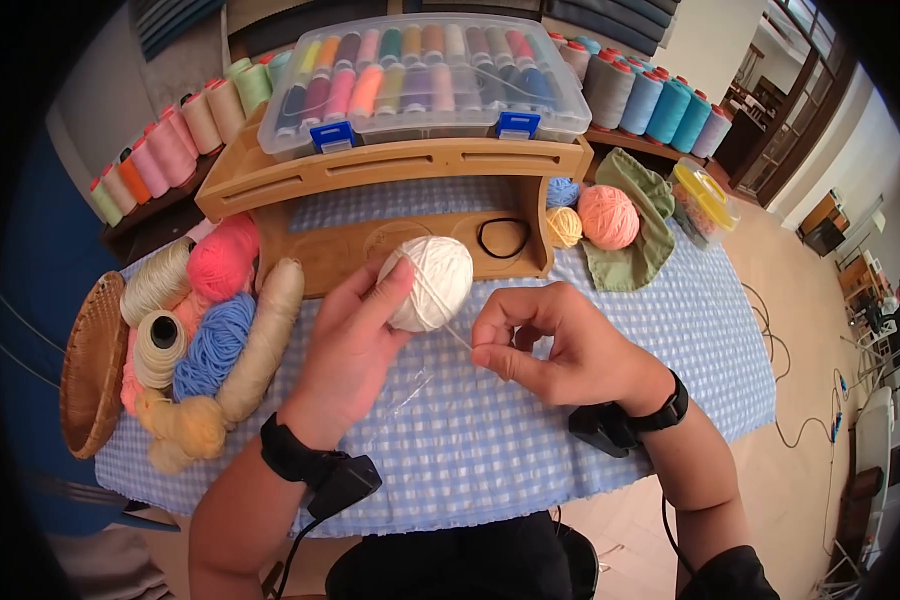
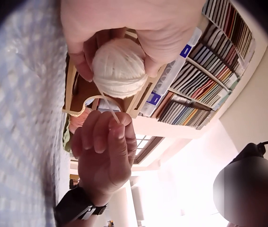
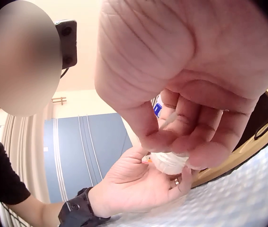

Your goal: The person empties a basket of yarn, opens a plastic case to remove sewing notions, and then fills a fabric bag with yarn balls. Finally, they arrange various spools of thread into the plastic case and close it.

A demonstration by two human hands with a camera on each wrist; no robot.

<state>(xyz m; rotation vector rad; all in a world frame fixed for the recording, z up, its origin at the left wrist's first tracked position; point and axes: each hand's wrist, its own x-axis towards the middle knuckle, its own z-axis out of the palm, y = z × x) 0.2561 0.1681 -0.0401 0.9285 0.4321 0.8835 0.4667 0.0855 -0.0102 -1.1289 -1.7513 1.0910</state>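
Note:
A ball of white yarn [image 1: 432,282] is held up over the cloth by the left hand [image 1: 355,345], thumb on its near side and fingers behind. The right hand [image 1: 560,345], just to the right, pinches the loose strand [image 1: 457,336] between thumb and forefinger, and the strand runs taut to the ball. In the left wrist view the ball [image 2: 119,68] sits between the left thumb and fingers, with the right hand [image 2: 106,151] below it. The right wrist view shows the ball [image 3: 169,163] partly hidden behind the right fingers.
Wooden shelf [image 1: 400,165] with a clear box of thread spools [image 1: 425,80] stands behind. Yarn skeins [image 1: 213,345] and a wicker basket [image 1: 92,365] lie left. Small yarn balls [image 1: 608,217], green cloth [image 1: 635,225] and a yellow-lidded tub [image 1: 705,200] are at back right.

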